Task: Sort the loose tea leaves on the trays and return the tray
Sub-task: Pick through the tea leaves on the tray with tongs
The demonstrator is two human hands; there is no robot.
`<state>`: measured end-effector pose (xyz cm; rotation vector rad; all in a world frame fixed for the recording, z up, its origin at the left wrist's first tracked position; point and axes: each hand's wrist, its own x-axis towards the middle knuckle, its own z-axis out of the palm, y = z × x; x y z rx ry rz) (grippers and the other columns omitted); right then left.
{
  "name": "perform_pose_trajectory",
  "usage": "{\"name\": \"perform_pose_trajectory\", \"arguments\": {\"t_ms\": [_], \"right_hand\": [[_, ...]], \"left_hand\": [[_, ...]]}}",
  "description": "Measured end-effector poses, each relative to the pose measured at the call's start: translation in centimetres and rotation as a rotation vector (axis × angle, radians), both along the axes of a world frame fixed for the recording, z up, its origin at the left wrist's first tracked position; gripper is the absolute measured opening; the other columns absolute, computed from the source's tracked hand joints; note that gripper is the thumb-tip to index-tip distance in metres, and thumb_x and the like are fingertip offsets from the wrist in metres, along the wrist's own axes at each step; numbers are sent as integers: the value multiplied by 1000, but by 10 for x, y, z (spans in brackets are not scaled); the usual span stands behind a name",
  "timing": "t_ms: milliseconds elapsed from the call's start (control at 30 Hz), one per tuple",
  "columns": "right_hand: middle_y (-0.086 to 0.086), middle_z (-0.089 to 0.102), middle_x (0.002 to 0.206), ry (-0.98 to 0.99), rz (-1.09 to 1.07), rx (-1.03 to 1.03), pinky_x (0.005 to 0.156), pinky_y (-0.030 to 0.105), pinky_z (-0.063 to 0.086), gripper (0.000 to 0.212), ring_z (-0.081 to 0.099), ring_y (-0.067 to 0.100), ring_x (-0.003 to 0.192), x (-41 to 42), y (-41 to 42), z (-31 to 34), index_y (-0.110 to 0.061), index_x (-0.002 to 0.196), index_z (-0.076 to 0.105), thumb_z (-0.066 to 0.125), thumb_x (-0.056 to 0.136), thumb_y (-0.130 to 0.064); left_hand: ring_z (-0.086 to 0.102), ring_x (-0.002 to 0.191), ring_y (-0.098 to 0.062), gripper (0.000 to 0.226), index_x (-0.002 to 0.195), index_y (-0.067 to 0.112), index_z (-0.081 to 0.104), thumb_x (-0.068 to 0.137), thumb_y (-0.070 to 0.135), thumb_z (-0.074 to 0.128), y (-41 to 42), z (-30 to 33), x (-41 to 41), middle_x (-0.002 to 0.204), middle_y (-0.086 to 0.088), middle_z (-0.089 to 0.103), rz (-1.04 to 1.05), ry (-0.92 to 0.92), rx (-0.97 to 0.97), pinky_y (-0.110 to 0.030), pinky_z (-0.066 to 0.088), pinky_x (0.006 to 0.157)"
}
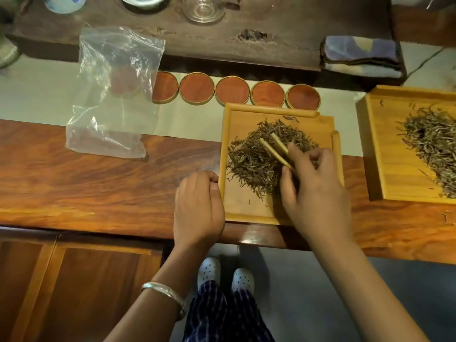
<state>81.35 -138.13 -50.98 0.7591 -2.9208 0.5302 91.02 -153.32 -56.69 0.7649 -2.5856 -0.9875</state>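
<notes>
A square bamboo tray (pixel 237 208) sits on the wooden table in front of me, with a heap of loose tea leaves (pixel 254 161) on it. My right hand (pixel 318 193) holds bamboo tongs (pixel 274 150) whose tips lie over the heap. My left hand (pixel 197 206) rests with curled fingers against the tray's left rim. A second bamboo tray (pixel 389 169) with another pile of tea leaves (pixel 431 141) stands at the right edge of view.
A clear plastic bag (pixel 113 95) lies to the left. Several round wooden coasters (pixel 232 91) line up behind the tray. A folded cloth (pixel 362 56), a glass pitcher (pixel 203 8) and cups stand on the dark board at the back.
</notes>
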Motion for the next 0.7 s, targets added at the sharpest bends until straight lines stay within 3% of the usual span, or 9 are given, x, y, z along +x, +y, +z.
{"name": "perform_pose_trajectory", "arguments": {"t_ms": [200, 300, 433, 700], "right_hand": [[11, 48, 100, -100, 110, 188, 41, 22, 29, 49, 36, 12, 61, 25, -8, -4, -7, 136, 50, 57, 89, -19], [9, 50, 97, -81, 120, 157, 38, 20, 29, 45, 38, 11, 61, 37, 1, -4, -8, 132, 54, 59, 88, -19], [7, 51, 101, -103, 63, 82, 40, 20, 40, 30, 54, 15, 65, 40, 6, -1, -9, 118, 56, 53, 92, -23], [4, 51, 98, -161, 47, 88, 39, 19, 32, 24, 51, 14, 61, 47, 0, -1, -12, 110, 59, 58, 88, -22]], "left_hand": [[37, 77, -12, 9, 88, 20, 46, 93, 17, 39, 0, -2, -1, 84, 7, 44, 2, 8, -27, -30, 29, 72], [33, 76, -11, 9, 87, 21, 44, 92, 14, 40, 0, -2, -1, 84, 7, 42, 7, 14, -33, -28, 26, 71], [30, 74, -9, 12, 85, 23, 39, 92, 13, 40, 0, 0, -1, 82, 7, 41, 12, 13, -30, -27, 22, 69], [33, 74, -11, 9, 85, 15, 47, 90, 11, 42, 1, 1, -2, 82, 5, 43, 9, 14, -37, -25, 21, 68]]}}
